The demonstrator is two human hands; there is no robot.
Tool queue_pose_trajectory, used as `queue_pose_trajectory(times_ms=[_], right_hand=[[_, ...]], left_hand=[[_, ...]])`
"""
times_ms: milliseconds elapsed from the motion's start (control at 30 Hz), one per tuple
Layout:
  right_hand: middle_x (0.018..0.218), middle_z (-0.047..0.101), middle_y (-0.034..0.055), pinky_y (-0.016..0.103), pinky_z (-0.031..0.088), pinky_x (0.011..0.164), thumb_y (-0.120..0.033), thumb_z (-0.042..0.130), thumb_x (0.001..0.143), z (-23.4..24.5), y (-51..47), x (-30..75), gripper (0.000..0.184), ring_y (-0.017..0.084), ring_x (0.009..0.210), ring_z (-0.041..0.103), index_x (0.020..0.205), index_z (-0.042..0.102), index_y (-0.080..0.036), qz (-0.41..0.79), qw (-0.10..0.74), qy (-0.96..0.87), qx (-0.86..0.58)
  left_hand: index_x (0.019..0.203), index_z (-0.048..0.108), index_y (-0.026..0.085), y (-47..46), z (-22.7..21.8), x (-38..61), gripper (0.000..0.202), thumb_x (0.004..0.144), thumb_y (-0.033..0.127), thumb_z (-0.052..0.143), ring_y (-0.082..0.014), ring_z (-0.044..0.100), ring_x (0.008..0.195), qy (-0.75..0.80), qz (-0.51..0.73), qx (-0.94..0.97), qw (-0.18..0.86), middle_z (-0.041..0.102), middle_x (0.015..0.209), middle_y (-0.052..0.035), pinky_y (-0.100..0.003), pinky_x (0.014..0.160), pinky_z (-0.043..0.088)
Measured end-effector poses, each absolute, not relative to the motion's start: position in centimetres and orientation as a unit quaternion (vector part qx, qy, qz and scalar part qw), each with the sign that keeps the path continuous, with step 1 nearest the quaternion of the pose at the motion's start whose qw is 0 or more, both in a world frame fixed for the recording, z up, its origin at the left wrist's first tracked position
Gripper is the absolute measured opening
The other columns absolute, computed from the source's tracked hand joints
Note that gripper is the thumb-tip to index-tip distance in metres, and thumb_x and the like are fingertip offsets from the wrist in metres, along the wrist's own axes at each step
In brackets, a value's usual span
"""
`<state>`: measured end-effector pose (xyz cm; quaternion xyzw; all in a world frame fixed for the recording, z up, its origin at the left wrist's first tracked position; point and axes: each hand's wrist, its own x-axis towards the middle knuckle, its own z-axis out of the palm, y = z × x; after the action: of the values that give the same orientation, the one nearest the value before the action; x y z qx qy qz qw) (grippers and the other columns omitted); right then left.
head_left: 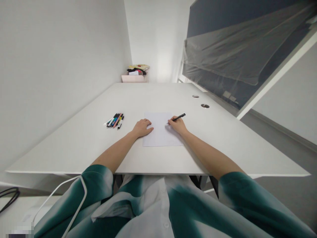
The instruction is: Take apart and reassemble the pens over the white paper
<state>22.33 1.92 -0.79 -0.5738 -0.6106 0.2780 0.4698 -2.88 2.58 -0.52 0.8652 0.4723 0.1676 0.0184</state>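
A white sheet of paper (159, 137) lies on the white table in front of me. My right hand (178, 125) grips a black pen (181, 116) near the sheet's right side, its tip pointing down-left at the paper. Whether the tip touches the sheet I cannot tell. Over the sheet's left edge rests my left hand (143, 127), palm down, thumb and fingers apart, holding nothing. Left of that hand is a pile of several pens (115, 121) in mixed colours, lying side by side.
The white table (74, 145) runs along a wall on the left. Two round cable grommets (205, 106) sit near its right edge. Beyond the far edge stands a pink box (132, 78) with folded items on top. A dark panel under plastic film (223, 56) leans at right.
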Motion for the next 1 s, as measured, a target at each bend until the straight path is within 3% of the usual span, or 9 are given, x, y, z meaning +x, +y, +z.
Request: queue_pose_trajectory(times_ms=[333, 1000], right_hand=[[0.059, 0.061, 0.0001, 0.030, 0.041, 0.063, -0.033, 0.062, 0.074, -0.84, 2.01, 21.99, 0.017, 0.016, 0.059, 0.054, 0.061, 0.059, -0.022, 0.246, 0.419, -0.657, -0.577], [0.060, 0.062, 0.0014, 0.031, 0.042, 0.067, -0.031, 0.063, 0.072, -0.65, 2.02, 22.11, 0.015, 0.018, 0.062, 0.055, 0.060, 0.060, -0.022, 0.238, 0.435, -0.634, -0.594]], left_hand=[[0.107, 0.064, 0.019, 2.87, -0.83, -2.93, 0.034, 0.086, 0.044, 0.054, -0.0265, 0.058, 0.110, 0.468, 0.176, 0.865, 0.037, 0.064, 0.120, -0.0109, -0.042, 0.099, 0.045], [0.109, 0.064, 0.020, 2.99, -0.88, -3.00, 0.035, 0.086, 0.044, 0.054, -0.0263, 0.058, 0.111, 0.466, 0.180, 0.865, 0.039, 0.064, 0.121, -0.0109, -0.042, 0.100, 0.045]])
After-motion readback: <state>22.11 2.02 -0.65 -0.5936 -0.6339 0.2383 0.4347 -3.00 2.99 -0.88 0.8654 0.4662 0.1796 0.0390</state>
